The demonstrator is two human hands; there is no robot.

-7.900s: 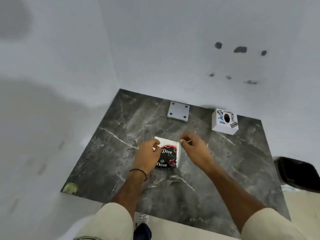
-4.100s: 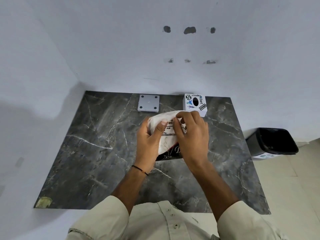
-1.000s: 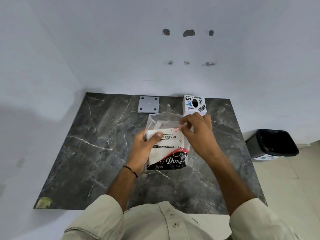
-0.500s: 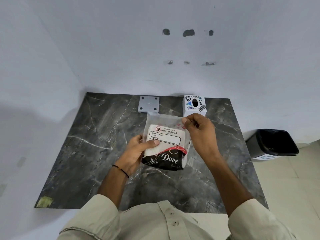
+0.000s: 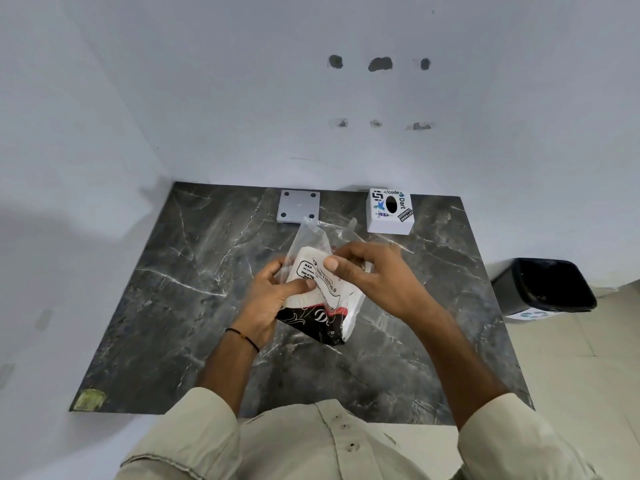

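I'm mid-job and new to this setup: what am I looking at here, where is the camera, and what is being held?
No machine here: a person works bare-handed, filmed by one head-worn camera looking down. The left hand grips the side of a white-and-black plastic-wrapped tissue pack over the dark marble tabletop; the right hand pinches its clear wrapper near the top. At the back lie a grey square metal plate and a white stickered cube box. A black bin stands on the floor, right.
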